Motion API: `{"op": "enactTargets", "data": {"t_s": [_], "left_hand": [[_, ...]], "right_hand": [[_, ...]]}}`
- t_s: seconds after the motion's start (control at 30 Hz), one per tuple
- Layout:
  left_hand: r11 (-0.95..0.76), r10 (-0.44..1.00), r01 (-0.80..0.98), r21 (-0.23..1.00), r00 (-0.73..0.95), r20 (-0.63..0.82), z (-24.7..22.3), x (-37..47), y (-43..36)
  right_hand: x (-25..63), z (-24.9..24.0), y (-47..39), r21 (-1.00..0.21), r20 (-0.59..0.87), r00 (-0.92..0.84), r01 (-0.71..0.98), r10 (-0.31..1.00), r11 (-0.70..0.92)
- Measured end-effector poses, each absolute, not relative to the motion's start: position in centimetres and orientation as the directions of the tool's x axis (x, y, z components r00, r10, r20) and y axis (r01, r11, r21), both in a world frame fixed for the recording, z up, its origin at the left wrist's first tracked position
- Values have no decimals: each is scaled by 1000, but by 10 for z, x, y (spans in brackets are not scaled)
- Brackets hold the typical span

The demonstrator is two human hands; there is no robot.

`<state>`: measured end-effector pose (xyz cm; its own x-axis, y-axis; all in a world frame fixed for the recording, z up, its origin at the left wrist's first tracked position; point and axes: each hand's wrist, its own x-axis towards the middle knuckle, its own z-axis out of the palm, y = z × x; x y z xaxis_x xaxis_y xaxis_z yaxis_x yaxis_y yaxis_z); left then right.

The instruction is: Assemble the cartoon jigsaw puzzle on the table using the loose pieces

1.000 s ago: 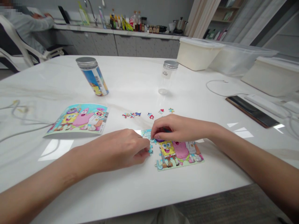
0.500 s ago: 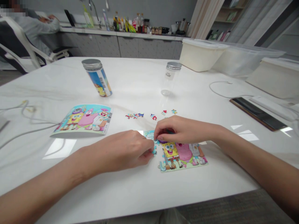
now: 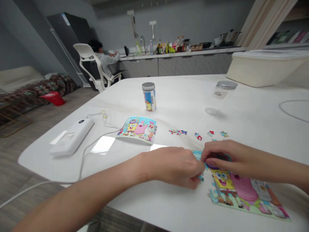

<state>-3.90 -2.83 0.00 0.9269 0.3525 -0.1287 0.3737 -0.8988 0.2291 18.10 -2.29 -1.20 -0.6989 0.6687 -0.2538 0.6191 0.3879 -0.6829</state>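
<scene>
A partly joined jigsaw puzzle (image 3: 246, 190) with cartoon characters lies on the white table. My left hand (image 3: 178, 166) is closed at its left side, and a light-blue puzzle piece (image 3: 201, 177) shows at the fingertips. Over the puzzle's upper left part, my right hand (image 3: 227, 156) has its thumb and fingers curled together on a light-blue section (image 3: 197, 154); the fingers hide most of that spot. Loose puzzle pieces (image 3: 178, 132) lie beyond the hands. A curled picture sheet (image 3: 138, 129) with the same characters rests to the left.
A printed jar (image 3: 149, 98) and a clear jar (image 3: 220, 91) stand farther back. On the left are a white power bank (image 3: 73, 137) and a cable (image 3: 83, 158). A lidded bin (image 3: 263, 69) occupies the back right. Someone sits in a chair (image 3: 90, 64) near the counter.
The view has swung to the left, bringing the power bank, sofa and fridge into sight. Both hands keep nearly the same pose at the puzzle's upper left.
</scene>
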Motion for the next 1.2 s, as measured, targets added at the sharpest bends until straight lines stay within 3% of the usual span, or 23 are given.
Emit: {"op": "enactTargets", "data": {"t_s": [0.83,1.2], "left_hand": [[-829,402,449,333,893,-204,8,-52,-23],[-771,501,520,368,852,-154,3,-50,-25]], "right_hand": [[179,0,-22,-650,-176,-737,585,652,485],[180,-1,-22,-655,-186,-733,589,654,474]]}}
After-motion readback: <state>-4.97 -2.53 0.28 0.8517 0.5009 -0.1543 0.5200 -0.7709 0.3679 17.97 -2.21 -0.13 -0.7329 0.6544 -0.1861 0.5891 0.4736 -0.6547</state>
